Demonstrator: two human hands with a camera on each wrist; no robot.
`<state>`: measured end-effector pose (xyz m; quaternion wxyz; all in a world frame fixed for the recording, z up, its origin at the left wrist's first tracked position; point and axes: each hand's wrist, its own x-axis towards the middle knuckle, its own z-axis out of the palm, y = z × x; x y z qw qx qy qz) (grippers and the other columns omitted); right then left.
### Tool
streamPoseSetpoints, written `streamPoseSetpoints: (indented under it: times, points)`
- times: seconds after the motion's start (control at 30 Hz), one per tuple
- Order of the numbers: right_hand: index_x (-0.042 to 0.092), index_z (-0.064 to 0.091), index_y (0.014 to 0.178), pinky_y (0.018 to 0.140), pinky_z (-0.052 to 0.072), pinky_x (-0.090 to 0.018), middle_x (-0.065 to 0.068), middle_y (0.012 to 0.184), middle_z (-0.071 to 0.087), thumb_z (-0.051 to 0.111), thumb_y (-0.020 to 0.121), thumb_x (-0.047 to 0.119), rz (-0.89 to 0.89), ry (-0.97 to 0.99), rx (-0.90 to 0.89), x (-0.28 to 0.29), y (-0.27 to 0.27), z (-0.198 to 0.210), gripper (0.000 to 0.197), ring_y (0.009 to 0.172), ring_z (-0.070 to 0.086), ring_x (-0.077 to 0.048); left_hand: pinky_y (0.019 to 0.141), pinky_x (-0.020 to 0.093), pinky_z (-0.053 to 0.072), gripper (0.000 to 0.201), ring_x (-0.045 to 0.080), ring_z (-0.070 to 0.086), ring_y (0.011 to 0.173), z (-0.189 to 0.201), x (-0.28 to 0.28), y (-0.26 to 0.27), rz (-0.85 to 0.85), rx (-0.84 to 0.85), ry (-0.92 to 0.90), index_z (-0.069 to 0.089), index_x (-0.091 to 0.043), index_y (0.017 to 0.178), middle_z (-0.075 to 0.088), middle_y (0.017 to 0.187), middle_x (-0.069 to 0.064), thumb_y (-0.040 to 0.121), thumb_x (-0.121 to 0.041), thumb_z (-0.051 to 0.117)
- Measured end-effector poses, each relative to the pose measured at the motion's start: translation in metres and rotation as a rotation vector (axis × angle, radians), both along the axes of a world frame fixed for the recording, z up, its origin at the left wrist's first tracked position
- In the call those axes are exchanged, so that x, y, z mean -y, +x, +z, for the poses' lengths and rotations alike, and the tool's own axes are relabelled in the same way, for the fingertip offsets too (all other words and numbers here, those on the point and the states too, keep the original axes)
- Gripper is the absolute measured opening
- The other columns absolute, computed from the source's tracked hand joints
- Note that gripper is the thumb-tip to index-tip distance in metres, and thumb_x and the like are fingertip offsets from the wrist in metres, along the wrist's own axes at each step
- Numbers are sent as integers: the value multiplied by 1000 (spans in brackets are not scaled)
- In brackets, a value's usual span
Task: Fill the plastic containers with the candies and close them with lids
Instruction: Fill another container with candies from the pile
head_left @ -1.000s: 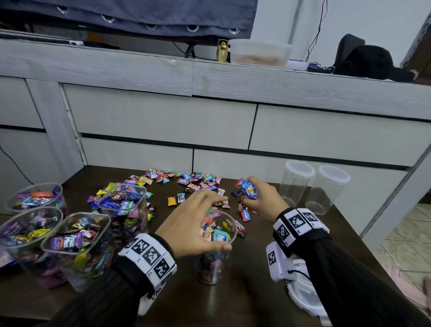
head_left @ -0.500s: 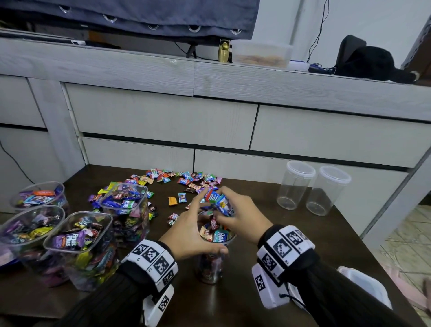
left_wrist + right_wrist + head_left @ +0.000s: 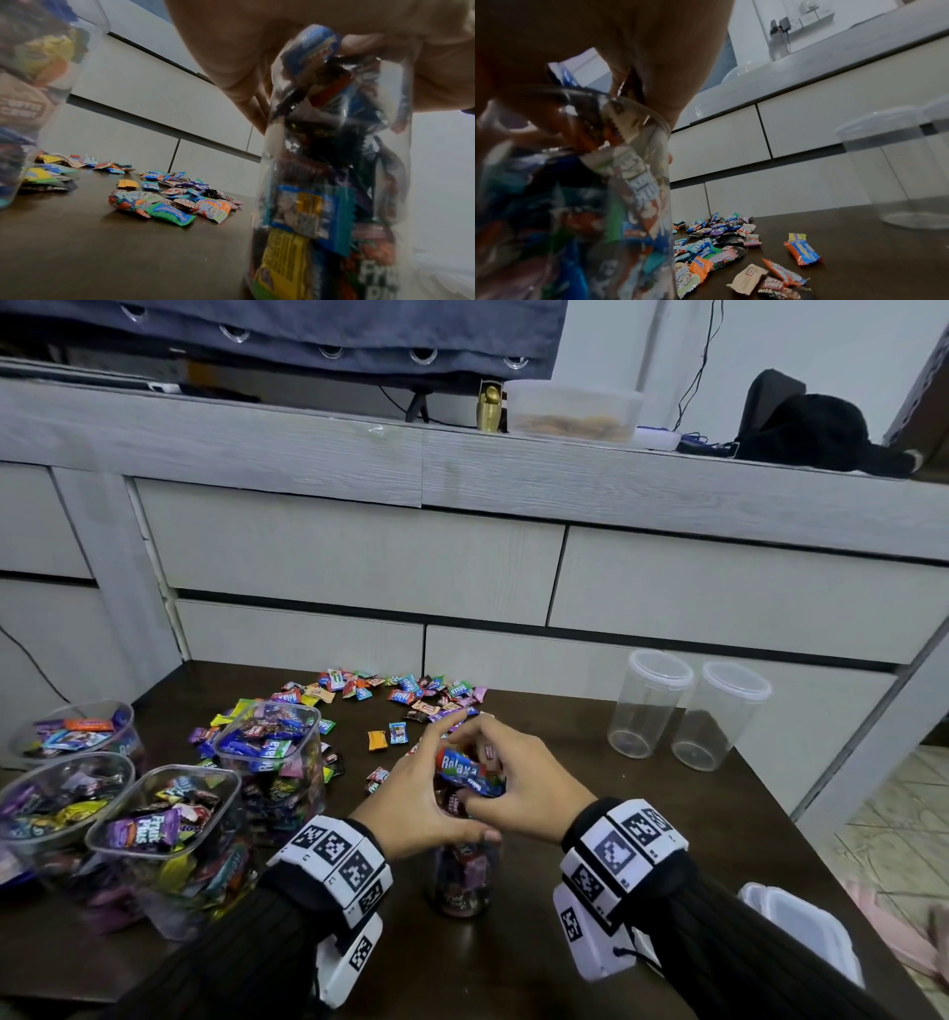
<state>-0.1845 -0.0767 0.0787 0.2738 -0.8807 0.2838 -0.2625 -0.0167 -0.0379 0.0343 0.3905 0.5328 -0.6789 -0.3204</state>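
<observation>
A round clear container (image 3: 464, 875) stands on the dark table (image 3: 590, 891), nearly full of wrapped candies. My left hand (image 3: 421, 788) grips it near the rim, thumb at the front. My right hand (image 3: 534, 788) holds a handful of candies (image 3: 462, 770) right over the container's mouth. In the left wrist view the container (image 3: 334, 182) fills the right side under my palm (image 3: 244, 50). In the right wrist view the container (image 3: 590, 203) sits below my right hand (image 3: 628, 40). Loose candies (image 3: 405, 695) lie behind the hands.
Several candy-filled containers (image 3: 164, 845) without lids stand at the left. Two empty round containers (image 3: 649, 706) with lids on stand at the back right. A white lid (image 3: 801, 927) lies near the table's front right edge. Grey drawer fronts (image 3: 359, 552) rise behind the table.
My right hand has carried a handful of candies from the pile leftwards to the container's mouth. My left hand has kept its hold on the container.
</observation>
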Motion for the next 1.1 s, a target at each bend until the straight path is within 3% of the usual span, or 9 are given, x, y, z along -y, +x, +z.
streamPoseSetpoints:
  times: [0.1, 0.2, 0.33, 0.47, 0.63, 0.77, 0.87, 0.97, 1.1]
  points:
    - [18, 56, 112, 91, 50, -31, 12, 101, 63, 80, 66, 7, 8, 75, 92, 1, -3, -1, 53, 101, 60, -4, 113, 37, 37, 114, -3, 41, 132, -1, -2, 1, -25, -13, -6, 20, -60, 138, 47, 141, -17, 46, -61, 88]
    - [19, 57, 113, 93, 50, -38, 7, 101, 65, 86, 64, 14, -5, 137, 134, 2, -4, -2, 57, 103, 61, -7, 110, 39, 42, 107, -3, 48, 127, 0, -4, 1, -52, -51, 6, 25, -63, 133, 51, 134, -22, 47, -61, 89]
    - [17, 63, 108, 92, 52, -34, 6, 100, 68, 86, 67, 18, -17, 152, 193, 2, -3, 1, 47, 100, 64, -8, 110, 43, 41, 110, 0, 48, 129, -1, -5, 1, -49, -51, 4, 26, -59, 137, 52, 136, -19, 47, -60, 90]
    - [18, 70, 97, 87, 49, -26, 7, 101, 67, 78, 77, 22, -14, -31, 88, 2, -5, 13, 23, 99, 60, -4, 109, 42, 43, 110, -1, 50, 126, -3, -6, 2, -42, -30, 15, 23, -64, 134, 55, 132, -21, 45, -63, 89]
    - [12, 72, 97, 86, 52, -33, -3, 99, 68, 69, 81, 4, 44, -29, -52, -2, -2, 9, 18, 90, 64, -10, 107, 38, 45, 114, -2, 55, 121, -4, -7, 1, -50, -61, 12, 25, -59, 138, 60, 128, -16, 45, -57, 92]
    - [13, 74, 95, 88, 50, -35, 2, 95, 72, 65, 87, 8, 37, -34, -105, -5, 0, 6, 13, 89, 63, -5, 106, 35, 46, 116, -1, 57, 120, -6, -9, 3, -65, -94, 14, 24, -59, 139, 63, 126, -13, 47, -51, 93]
    - [13, 74, 93, 81, 52, -25, 7, 91, 72, 65, 87, 9, -16, 33, 31, -3, -4, 11, 11, 87, 64, -2, 107, 39, 45, 117, 3, 57, 122, -12, -9, 5, -53, -128, 20, 25, -58, 139, 62, 128, -11, 46, -46, 95]
    - [19, 75, 88, 69, 42, -12, 19, 81, 63, 75, 80, 16, 22, 1, 80, -7, -6, 16, 8, 76, 58, 3, 108, 39, 44, 113, 0, 54, 123, -16, -8, 5, -49, -126, 20, 29, -58, 136, 61, 126, -20, 44, -48, 95]
    - [14, 76, 86, 79, 44, -25, 2, 90, 66, 76, 78, 16, 93, -118, -179, -9, -1, 13, 9, 87, 58, -10, 99, 24, 48, 104, -2, 59, 116, -18, -8, 5, -43, -113, 27, 36, -62, 127, 62, 120, -26, 42, -48, 95]
